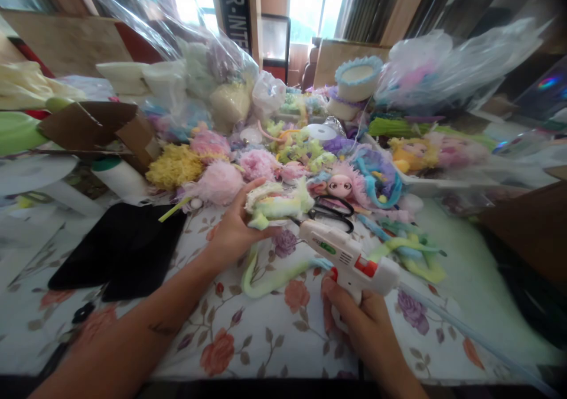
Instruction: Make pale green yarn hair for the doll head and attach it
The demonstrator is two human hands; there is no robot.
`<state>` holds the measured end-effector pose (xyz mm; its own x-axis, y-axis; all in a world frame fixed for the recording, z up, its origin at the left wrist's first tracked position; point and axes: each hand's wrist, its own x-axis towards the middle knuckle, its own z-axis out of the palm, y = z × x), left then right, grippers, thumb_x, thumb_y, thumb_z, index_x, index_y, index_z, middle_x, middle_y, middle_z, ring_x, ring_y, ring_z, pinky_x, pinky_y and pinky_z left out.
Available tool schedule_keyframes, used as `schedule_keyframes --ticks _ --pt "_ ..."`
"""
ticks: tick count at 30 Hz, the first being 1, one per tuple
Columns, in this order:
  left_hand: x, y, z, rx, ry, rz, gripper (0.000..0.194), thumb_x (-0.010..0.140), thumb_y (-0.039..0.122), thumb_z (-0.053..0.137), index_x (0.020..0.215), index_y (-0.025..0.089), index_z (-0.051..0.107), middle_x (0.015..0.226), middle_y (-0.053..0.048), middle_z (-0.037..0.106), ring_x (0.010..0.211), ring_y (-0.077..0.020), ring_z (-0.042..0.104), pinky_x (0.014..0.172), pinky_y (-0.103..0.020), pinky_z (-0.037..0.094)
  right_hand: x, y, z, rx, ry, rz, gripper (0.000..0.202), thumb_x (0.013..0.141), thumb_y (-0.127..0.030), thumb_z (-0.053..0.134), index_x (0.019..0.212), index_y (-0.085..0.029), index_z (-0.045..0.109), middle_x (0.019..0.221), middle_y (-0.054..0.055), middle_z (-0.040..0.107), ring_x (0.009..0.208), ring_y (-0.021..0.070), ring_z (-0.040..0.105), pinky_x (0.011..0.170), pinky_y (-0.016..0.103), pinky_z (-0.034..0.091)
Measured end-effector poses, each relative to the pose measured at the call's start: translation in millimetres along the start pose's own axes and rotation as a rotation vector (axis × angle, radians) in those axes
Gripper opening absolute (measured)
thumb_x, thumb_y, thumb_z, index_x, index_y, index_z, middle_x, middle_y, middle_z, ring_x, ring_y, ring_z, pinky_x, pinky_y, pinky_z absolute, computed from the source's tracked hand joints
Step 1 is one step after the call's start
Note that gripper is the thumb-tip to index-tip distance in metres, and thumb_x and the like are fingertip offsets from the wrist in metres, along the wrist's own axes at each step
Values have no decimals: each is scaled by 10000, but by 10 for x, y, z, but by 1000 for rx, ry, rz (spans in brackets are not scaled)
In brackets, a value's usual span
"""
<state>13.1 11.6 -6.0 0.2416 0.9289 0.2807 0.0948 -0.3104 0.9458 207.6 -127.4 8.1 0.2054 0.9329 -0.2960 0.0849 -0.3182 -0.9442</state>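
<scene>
My left hand (239, 225) is closed around a small fuzzy piece (281, 206) in pale yellow and green, with a cream rim at its upper left. The kind of this piece is not plain. In my right hand (354, 316) is a white glue gun (332, 241), its nozzle pointing left at the fuzzy piece; whether they touch is hard to tell. A finger lies by the red trigger, and a clear glue stick (460, 325) trails from the back. Black-handled scissors (341, 205) lie behind the gun. A pale green fuzzy strip (270, 284) curves across the cloth below.
A doll head (340, 185) with pink hair lies among several fluffy balls and bundles behind my hands. A black flat item (119, 248) rests at left near a thread cone (119, 177). Pastel fuzzy strips (407, 245) lie at right. Plastic bags (443, 62) are heaped behind.
</scene>
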Motion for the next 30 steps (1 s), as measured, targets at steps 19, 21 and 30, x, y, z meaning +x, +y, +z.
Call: schedule_keyframes --ticks 19,21,30 --pt "10 8 -2 -42 4 -19 962 588 329 884 1418 308 399 1309 -73 628 1130 -277 645 891 -342 585 6 2 -13 -8 13 16 356 809 -506 604 668 -178 607 435 -3 548 340 93 399 307 197 280" --pt "13 15 2 -57 11 -10 951 585 327 886 1409 306 412 1314 -71 625 1144 -273 637 907 -339 579 2 -20 -9 19 15 30 331 801 -495 612 703 -179 613 435 -14 541 334 85 383 303 189 279" --pt "3 74 27 -250 -2 -95 953 582 216 884 1403 345 418 1302 -28 638 1155 -245 631 921 -319 577 1 -52 -68 189 -128 61 346 809 -467 613 804 -129 685 406 -26 511 332 52 333 311 154 254"
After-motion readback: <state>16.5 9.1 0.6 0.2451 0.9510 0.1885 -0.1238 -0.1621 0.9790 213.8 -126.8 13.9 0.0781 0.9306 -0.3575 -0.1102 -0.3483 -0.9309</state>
